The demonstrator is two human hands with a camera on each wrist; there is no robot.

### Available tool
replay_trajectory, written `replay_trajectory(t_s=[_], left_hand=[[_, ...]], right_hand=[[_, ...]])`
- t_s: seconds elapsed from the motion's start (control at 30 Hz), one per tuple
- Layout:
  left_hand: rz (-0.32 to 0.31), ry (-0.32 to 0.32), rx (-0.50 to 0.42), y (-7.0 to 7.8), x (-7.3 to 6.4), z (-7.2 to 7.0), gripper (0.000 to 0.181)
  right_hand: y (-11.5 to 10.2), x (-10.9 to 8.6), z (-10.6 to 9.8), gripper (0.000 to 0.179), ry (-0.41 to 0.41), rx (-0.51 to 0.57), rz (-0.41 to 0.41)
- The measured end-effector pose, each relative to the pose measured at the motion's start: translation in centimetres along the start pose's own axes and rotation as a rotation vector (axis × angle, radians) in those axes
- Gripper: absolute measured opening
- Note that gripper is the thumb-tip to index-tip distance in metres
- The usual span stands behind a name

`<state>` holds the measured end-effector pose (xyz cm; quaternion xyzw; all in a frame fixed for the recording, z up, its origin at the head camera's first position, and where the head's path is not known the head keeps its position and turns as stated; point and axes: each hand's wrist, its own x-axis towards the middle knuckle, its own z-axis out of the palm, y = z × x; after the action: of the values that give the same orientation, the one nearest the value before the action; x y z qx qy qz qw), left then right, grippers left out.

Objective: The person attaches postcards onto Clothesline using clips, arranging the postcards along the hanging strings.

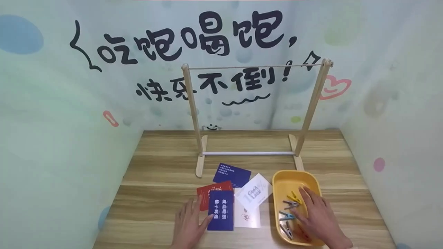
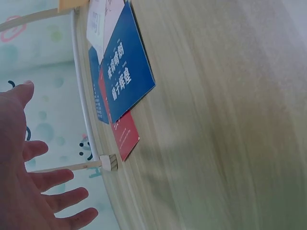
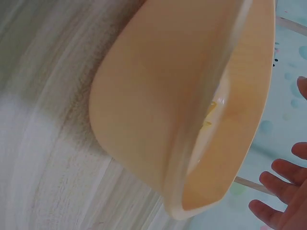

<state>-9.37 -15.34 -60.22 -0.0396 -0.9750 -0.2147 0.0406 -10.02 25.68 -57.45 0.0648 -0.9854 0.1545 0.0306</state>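
Note:
Several cards lie overlapping on the wooden table: a blue card (image 1: 220, 211) in front, a red card (image 1: 204, 200) under it, another blue card (image 1: 232, 175) behind, a white "Good Luck" card (image 1: 254, 192) and a pale card (image 1: 252, 218). Over the left edge of the cards hovers my left hand (image 1: 189, 221), fingers spread, holding nothing. My right hand (image 1: 320, 216) is above the yellow basket (image 1: 279, 176), its fingers loosely extended. Inside the basket lie several small clothespins, among them a yellow clothespin (image 1: 294, 197) and a blue clothespin (image 1: 286, 216); the hand hides part of the contents.
Behind the cards stands a wooden frame (image 1: 191, 103) with a string (image 1: 256, 66) across its top and a white bar (image 1: 249, 153) low between its feet. Printed walls (image 1: 69, 138) enclose the wooden table (image 1: 155, 166) at the back and both sides.

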Motion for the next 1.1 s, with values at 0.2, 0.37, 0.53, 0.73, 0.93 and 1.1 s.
replay_trajectory(t_s=[0.2, 0.37, 0.53, 0.73, 0.93, 1.1], left_hand=[[-0.023, -0.01, -0.02, -0.1, -0.4, 0.3, 0.079], [-0.017, -0.011, -0.021, -0.2, -1.0, 0.6, 0.078], [-0.013, -0.005, -0.039, -0.2, -1.3, 0.8, 0.074], [-0.01, -0.007, -0.063, 0.1, -1.5, 0.8, 0.068], [-0.003, 0.012, -0.079, 0.7, -1.7, 1.1, 0.072], [-0.005, 0.007, -0.107, 0.8, -1.6, 1.1, 0.074]], right_hand=[[-0.1, -0.1, 0.5, 0.08, -0.047, -0.009, 0.023], [0.0, -0.5, 1.2, 0.077, -0.028, -0.028, -0.003], [-0.1, -0.6, 1.5, 0.073, -0.042, -0.033, -0.001], [-0.1, -0.8, 1.6, 0.07, -0.107, -0.055, 0.008], [0.3, -1.1, 1.7, 0.067, -0.087, -0.082, -0.029], [0.4, -1.0, 1.8, 0.065, -0.113, -0.081, -0.029]])
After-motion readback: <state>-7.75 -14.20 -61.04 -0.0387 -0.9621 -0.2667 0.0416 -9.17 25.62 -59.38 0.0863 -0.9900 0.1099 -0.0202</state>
